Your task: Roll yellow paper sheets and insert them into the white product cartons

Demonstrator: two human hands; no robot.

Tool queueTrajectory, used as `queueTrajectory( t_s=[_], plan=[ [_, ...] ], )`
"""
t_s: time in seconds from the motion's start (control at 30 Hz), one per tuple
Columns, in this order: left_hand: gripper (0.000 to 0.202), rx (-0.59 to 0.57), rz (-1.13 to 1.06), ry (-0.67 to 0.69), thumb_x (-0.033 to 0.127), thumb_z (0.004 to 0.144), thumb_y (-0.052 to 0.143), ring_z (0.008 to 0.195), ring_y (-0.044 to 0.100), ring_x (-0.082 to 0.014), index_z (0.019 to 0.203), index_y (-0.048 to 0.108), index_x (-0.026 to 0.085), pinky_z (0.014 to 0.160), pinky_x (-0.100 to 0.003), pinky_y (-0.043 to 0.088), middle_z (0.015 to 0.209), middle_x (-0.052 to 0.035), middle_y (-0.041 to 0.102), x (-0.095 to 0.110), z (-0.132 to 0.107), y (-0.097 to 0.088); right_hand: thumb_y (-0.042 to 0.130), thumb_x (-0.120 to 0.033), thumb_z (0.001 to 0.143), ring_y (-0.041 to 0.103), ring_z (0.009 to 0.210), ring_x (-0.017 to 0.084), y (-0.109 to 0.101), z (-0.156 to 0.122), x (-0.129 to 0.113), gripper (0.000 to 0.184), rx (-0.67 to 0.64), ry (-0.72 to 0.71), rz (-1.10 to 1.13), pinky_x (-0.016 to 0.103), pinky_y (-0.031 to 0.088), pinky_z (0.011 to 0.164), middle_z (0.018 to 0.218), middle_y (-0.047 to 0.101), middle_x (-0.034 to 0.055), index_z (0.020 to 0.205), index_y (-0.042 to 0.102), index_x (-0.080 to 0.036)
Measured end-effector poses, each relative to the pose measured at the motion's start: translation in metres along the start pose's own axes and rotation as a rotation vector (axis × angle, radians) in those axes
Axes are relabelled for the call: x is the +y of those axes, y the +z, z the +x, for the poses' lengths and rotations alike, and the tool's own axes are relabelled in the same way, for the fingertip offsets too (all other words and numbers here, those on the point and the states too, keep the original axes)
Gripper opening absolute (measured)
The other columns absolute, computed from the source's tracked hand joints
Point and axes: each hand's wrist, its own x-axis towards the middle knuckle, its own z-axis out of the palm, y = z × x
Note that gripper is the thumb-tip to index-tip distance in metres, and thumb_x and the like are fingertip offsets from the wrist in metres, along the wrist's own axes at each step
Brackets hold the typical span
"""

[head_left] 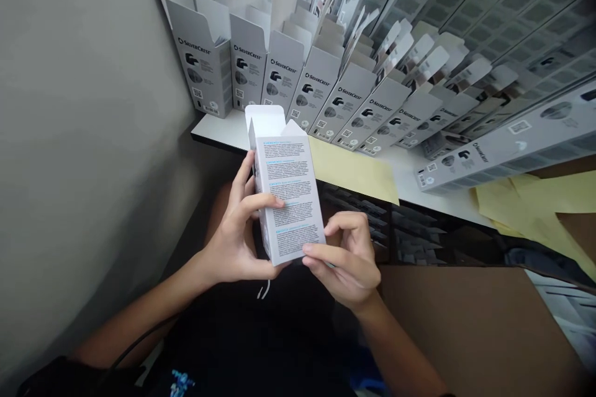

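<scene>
A white cardboard product carton (287, 198) is held tilted near upright, its narrow top end directed away from the holder; the facing panel is printed with dense blocks of small dark text under blue headings, too small to be read. The top end is unsealed, with the tuck flap (265, 119) raised. The carton is gripped by the fingers of the left hand (237, 229) and right hand (344, 257) at its long edges.

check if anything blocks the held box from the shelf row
Nothing visible does: a yellow paper sheet lies flat on the shelf before the SilverCrest boxes, and the left hand and right hand hold the carton.
</scene>
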Motion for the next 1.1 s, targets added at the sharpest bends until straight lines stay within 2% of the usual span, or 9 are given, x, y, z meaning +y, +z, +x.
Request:
queueTrajectory(
  t_s=[0.23,0.4,0.53,0.6,0.73,0.8,0.93,1.03,1.1],
  plan=[
    [0.071,-0.048,-0.098,-0.061,0.021,0.064,0.087,0.150,0.029,-0.0455,0.123,0.051,0.036,0.078,-0.043,0.068,0.171,0.0012,-0.002,0.005,-0.005,0.004,0.072,-0.018,0.088,0.052,0.099,0.023,0.004,-0.002,-0.002,0.017,0.063,-0.067,-0.086,0.043,0.056,0.077,0.103,0.051,0.0041,0.099,0.073,-0.031],
    [0.071,-0.060,-0.067,0.004,0.023,0.063,0.089,0.153,0.025,-0.0449,0.122,0.051,0.035,0.096,-0.053,0.061,0.172,-0.0017,-0.003,0.003,-0.007,0.002,0.072,-0.024,0.089,0.052,0.106,0.024,0.004,-0.010,0.002,0.026,0.048,-0.114,-0.076,0.047,0.055,0.085,0.112,0.051,0.0056,0.112,0.070,-0.033],
    [0.067,-0.087,0.042,0.147,0.022,0.062,0.091,0.154,0.016,-0.0471,0.117,0.054,0.032,0.114,-0.068,0.038,0.172,-0.0053,-0.001,0.000,-0.009,0.000,0.077,-0.044,0.084,0.046,0.132,0.032,0.005,-0.021,0.005,0.076,0.017,0.206,0.353,0.054,0.050,0.100,0.150,0.034,0.0114,0.149,0.038,-0.041],
    [0.070,-0.145,0.049,0.175,0.015,0.059,0.092,0.153,0.016,-0.0485,0.116,0.057,0.034,0.110,-0.066,0.045,0.172,-0.0036,-0.002,-0.005,-0.013,0.001,0.073,-0.057,0.082,0.048,0.134,0.034,0.005,-0.023,0.006,0.096,-0.073,0.438,0.677,0.055,0.047,0.105,0.152,0.037,0.0155,0.158,0.019,-0.036],
    [0.084,-0.259,0.013,0.132,0.019,0.049,0.094,0.146,0.036,-0.0476,0.119,0.064,0.054,0.091,-0.051,0.064,0.170,0.0124,0.014,-0.026,-0.020,0.007,0.086,-0.043,0.071,0.057,0.128,0.032,-0.001,-0.025,0.013,0.101,-0.100,0.670,0.927,0.051,0.042,0.110,0.138,0.058,0.0126,0.154,0.030,-0.029],
    [0.089,-0.270,-0.010,0.085,0.032,0.051,0.095,0.143,0.043,-0.0466,0.128,0.059,0.058,0.094,-0.053,0.062,0.167,0.0120,0.027,-0.038,-0.019,0.016,0.090,-0.035,0.065,0.056,0.129,0.033,-0.008,-0.031,0.019,0.097,-0.066,0.700,0.968,0.050,0.043,0.109,0.138,0.060,0.0115,0.148,0.041,-0.028],
    [0.090,-0.256,-0.084,-0.151,0.055,0.071,0.082,0.134,0.055,-0.0435,0.151,0.042,0.043,0.101,-0.060,0.055,0.150,-0.0069,0.056,-0.061,-0.010,0.045,0.092,-0.036,0.061,0.056,0.132,0.035,-0.035,-0.054,0.041,0.094,0.091,0.736,0.920,0.052,0.044,0.108,0.143,0.059,0.0117,0.143,0.045,-0.028],
    [0.072,-0.251,-0.131,-0.413,0.062,0.081,0.070,0.125,0.064,-0.0400,0.146,0.050,0.040,0.092,-0.056,0.059,0.137,-0.0098,0.066,-0.083,-0.014,0.066,0.092,-0.037,0.064,0.063,0.123,0.033,-0.073,-0.069,0.063,0.086,0.257,0.759,0.687,0.052,0.048,0.105,0.134,0.066,0.0105,0.138,0.048,-0.029],
    [0.066,-0.290,-0.131,-0.463,0.065,0.079,0.069,0.120,0.067,-0.0392,0.138,0.059,0.037,0.087,-0.052,0.061,0.141,-0.0108,0.064,-0.098,-0.024,0.075,0.089,-0.036,0.069,0.065,0.119,0.031,-0.102,-0.070,0.079,0.079,0.342,0.752,0.505,0.051,0.050,0.104,0.130,0.068,0.0095,0.136,0.049,-0.030]
  ],
)
